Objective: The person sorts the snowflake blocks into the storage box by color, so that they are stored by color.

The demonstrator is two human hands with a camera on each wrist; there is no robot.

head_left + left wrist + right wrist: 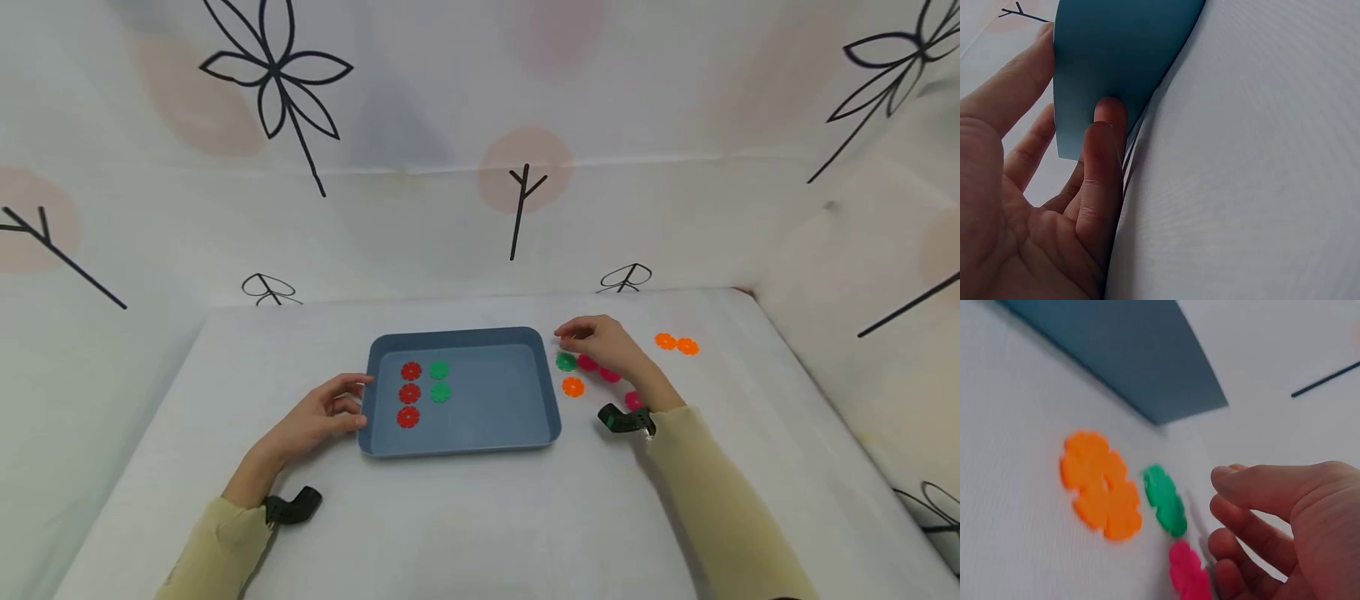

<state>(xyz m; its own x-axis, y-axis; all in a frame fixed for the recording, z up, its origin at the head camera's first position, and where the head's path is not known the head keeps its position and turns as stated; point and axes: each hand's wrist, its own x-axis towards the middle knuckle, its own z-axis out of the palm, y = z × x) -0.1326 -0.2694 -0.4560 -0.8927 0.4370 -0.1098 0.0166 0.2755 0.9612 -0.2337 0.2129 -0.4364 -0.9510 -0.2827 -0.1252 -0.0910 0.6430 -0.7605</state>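
My left hand (322, 414) touches the left side of a blue-grey tray (495, 442). In the left wrist view its fingertips rest against the tray's outer wall (1122, 50). Inside the tray lie red flower-shaped discs (409, 393) in a column, with two green discs (440, 392) beside them. Off the tray's right side, my right hand (603, 343) hovers with loosely bent fingers, and no disc shows between them. Just below its fingertips are a green disc (1165, 500) and a pink disc (1188, 572). An orange disc (1100, 484) lies nearer the tray.
Several pink discs (633, 401) lie under and beside the right forearm. Two more orange discs (677, 343) sit farther right on the white-covered table (465, 525). Patterned white cloth (420, 233) stands behind the table and at both sides.
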